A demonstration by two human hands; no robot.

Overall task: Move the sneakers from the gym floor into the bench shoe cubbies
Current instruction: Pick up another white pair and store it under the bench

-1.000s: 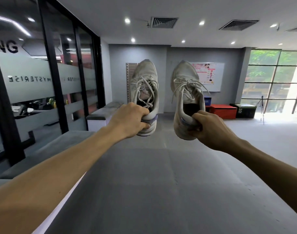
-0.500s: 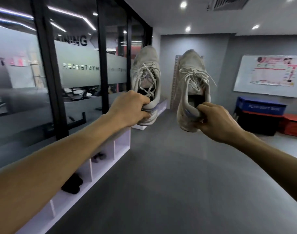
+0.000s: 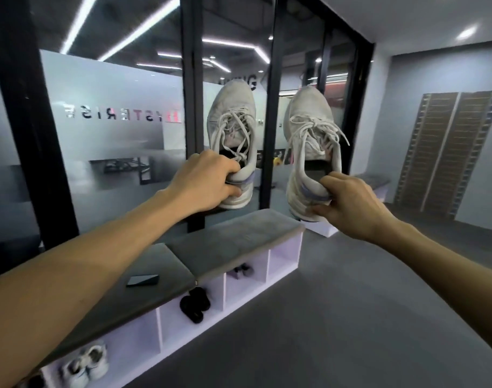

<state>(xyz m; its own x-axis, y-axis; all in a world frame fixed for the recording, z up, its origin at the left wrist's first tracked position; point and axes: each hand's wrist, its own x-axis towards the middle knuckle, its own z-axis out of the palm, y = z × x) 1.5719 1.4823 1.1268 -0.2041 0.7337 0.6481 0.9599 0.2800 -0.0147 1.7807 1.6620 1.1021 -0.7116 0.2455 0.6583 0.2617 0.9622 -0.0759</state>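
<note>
I hold two worn white sneakers out in front of me, toes pointing away. My left hand (image 3: 208,180) grips the heel of the left sneaker (image 3: 232,119). My right hand (image 3: 351,203) pinches the heel collar of the right sneaker (image 3: 309,127), thumb inside the opening. Below them runs the white bench (image 3: 284,264) with grey cushions and open shoe cubbies. The cubby (image 3: 282,257) at its right end looks bare inside.
Black shoes (image 3: 194,303) fill one cubby, dark shoes (image 3: 240,271) another, white sneakers (image 3: 85,365) one at the lower left. A black phone (image 3: 142,280) lies on the cushion. A glass wall with black frames (image 3: 268,130) stands behind. Grey floor (image 3: 351,317) spreads right.
My view has swung left from the open room onto the glass wall and the bench. Both hands keep their hold on the sneakers, which now hang above the bench.
</note>
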